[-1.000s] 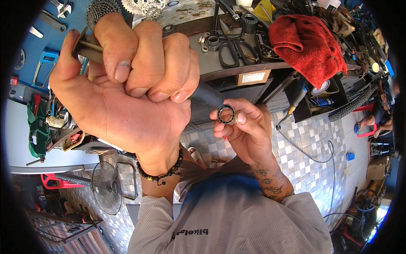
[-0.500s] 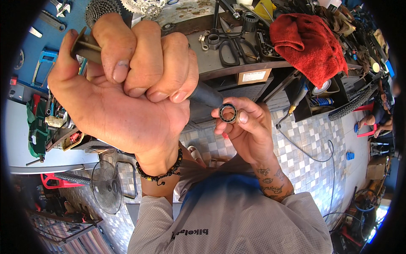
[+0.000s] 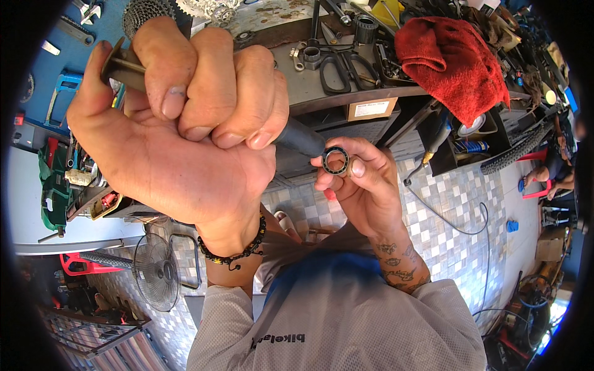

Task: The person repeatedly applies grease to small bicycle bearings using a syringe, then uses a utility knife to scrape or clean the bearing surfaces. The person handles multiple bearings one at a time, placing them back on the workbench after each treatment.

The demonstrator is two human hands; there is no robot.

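My left hand [image 3: 179, 136] is wrapped round a dark syringe-like tube [image 3: 301, 140] that slants down to the right. My thumb presses on the round metal disc [image 3: 114, 60] at the end of its plunger rod. Between thumb and fingertips, my right hand [image 3: 370, 185] pinches a small ring-shaped ball bearing [image 3: 344, 168], its open face turned up toward me. The tube's tip meets the upper left rim of the bearing. Whether grease comes out there is too small to tell. My left fingers hide the middle of the tube.
Black scissors [image 3: 337, 77], spanners, sockets and a red cloth [image 3: 442, 62] lie on the workbench [image 3: 297, 99] ahead. A bicycle cassette [image 3: 145, 13] sits at the far left. A fan [image 3: 156, 272] stands on the floor at left. Another person [image 3: 554, 164] sits at the far right.
The bearing and my right hand have shifted very slightly upward. My left hand has barely moved and keeps its grip on the tube.
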